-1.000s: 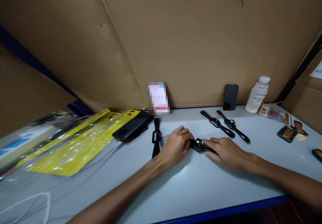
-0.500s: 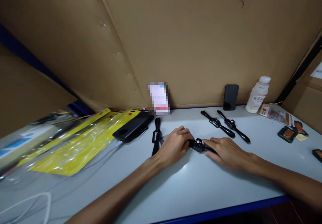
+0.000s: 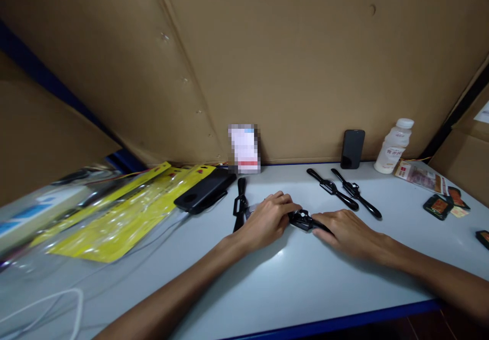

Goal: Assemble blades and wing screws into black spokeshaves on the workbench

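A black spokeshave (image 3: pixel 301 220) lies crosswise between my hands, low over the table, its middle body and a shiny screw showing. My left hand (image 3: pixel 269 217) is closed round its left end, and the index finger reaches toward the body. My right hand (image 3: pixel 342 230) grips the right handle, with thumb below and fingers on top. Just left of my left hand lies a black spokeshave frame (image 3: pixel 240 205), partly hidden, with a greyish piece beside it. Two more black spokeshaves, a nearer one (image 3: pixel 332 189) and a farther one (image 3: pixel 356 193), lie side by side at the back right.
Yellow-backed clear packaging (image 3: pixel 126 218), a black box-like device (image 3: pixel 206 190) and a white power strip (image 3: pixel 38 213) occupy the left. A blurred-out screen (image 3: pixel 245 149), a dark phone (image 3: pixel 352 149) and a bottle (image 3: pixel 393 146) stand along the cardboard wall. Small dark packets (image 3: pixel 438 206) lie at right.
The view has shifted slightly. My left index finger has stretched out further over the spokeshave's body; both hands keep their hold.
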### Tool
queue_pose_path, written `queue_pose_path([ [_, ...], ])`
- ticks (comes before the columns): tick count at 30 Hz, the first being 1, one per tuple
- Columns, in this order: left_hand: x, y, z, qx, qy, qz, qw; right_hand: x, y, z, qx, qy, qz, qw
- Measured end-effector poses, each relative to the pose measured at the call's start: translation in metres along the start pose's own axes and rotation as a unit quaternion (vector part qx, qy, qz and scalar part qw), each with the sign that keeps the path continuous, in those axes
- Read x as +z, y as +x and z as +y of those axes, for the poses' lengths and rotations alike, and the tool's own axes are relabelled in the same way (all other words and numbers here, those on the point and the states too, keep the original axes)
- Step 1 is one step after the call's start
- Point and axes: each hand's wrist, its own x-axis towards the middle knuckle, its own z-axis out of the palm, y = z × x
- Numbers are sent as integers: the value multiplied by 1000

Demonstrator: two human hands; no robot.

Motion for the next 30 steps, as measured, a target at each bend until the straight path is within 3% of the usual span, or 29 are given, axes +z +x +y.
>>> queue_pose_path([
  [23,0,0,2,-19,-6,0,1000,1,-1,-3,10,-63,4,998],
  [30,1,0,1,-17,3,0,1000,3,-2,0,-14,-60,10,998],
])
